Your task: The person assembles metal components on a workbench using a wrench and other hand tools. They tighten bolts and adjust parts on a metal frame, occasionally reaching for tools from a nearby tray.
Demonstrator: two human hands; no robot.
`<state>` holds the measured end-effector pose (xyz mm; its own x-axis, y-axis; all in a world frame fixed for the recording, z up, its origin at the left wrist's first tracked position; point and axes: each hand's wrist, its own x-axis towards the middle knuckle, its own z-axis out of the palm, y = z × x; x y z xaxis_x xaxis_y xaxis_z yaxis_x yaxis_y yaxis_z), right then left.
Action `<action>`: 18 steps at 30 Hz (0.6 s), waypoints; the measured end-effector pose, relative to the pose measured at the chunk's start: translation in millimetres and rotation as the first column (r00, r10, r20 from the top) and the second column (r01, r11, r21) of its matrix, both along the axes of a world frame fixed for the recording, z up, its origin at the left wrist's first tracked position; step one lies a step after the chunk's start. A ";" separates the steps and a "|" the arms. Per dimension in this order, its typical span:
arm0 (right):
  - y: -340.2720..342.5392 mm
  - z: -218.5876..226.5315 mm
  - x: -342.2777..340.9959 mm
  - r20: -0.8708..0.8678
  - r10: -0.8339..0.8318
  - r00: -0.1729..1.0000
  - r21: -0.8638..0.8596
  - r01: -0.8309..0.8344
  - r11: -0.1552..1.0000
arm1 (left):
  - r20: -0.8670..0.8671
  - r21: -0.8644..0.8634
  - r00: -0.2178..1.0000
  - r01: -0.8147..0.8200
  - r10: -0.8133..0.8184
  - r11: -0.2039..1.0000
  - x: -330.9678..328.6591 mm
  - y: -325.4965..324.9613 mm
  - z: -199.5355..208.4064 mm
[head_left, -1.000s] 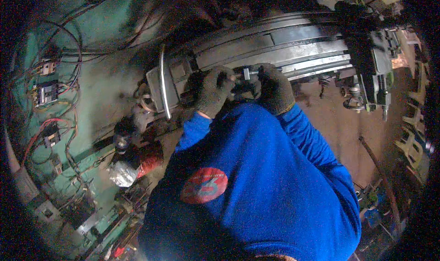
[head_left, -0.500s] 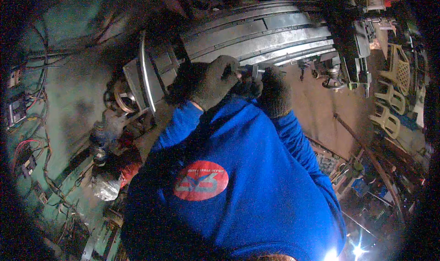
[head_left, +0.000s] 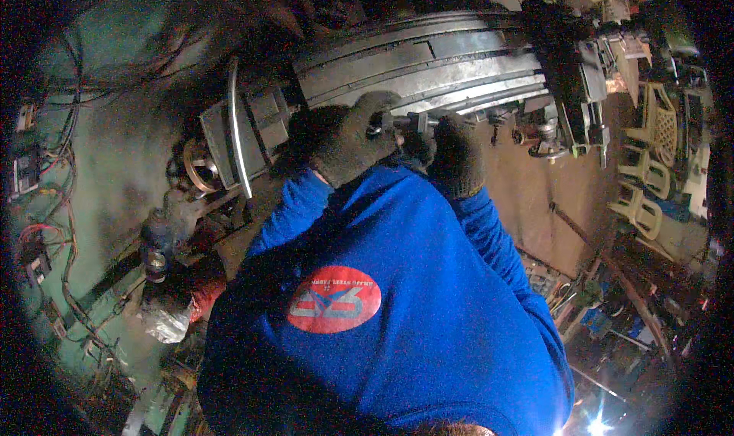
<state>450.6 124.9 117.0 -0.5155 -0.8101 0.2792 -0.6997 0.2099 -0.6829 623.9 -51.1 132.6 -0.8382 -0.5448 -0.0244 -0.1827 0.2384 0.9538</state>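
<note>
Both my hands wear dark knitted gloves and meet in front of my chest, at the near edge of a grey slotted machine table (head_left: 451, 61). Between them lies a dark metal piece (head_left: 417, 122), bar-like with a squarish block along it; its exact kind is unclear. My left hand (head_left: 355, 141) is closed, its curled fingers and thumb gripping the left end. On the other end my right hand (head_left: 459, 157) is closed too, its fingers partly hidden by the glove's back and shadow.
A curved bright metal bar (head_left: 237, 130) and a handwheel (head_left: 200, 164) stand left of the machine table. To the right are another wheel-like fitting (head_left: 549, 151), cream plastic chairs (head_left: 638, 206) and a long brown bar (head_left: 612, 264). Cables (head_left: 69, 245) run along the green wall.
The view has shifted slightly. Both hands keep hold of the metal piece, which now shows a longer dark stretch between my left fingers and the block.
</note>
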 end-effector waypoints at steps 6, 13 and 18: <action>-11.0 20.5 -13.7 0.094 0.063 0.994 0.077 -0.071 0.995 | 0.227 0.204 0.974 -0.038 -0.009 0.978 -5.9 2.0 40.5; -15.9 26.5 -35.4 -0.093 0.117 0.989 0.084 -0.110 0.990 | -0.001 0.199 0.985 -0.169 0.173 0.965 -20.3 15.8 -12.8; -16.2 19.8 -36.6 0.043 0.095 0.995 -0.025 -0.094 0.995 | -0.079 -0.335 0.978 -0.211 0.196 0.918 -27.0 19.1 0.8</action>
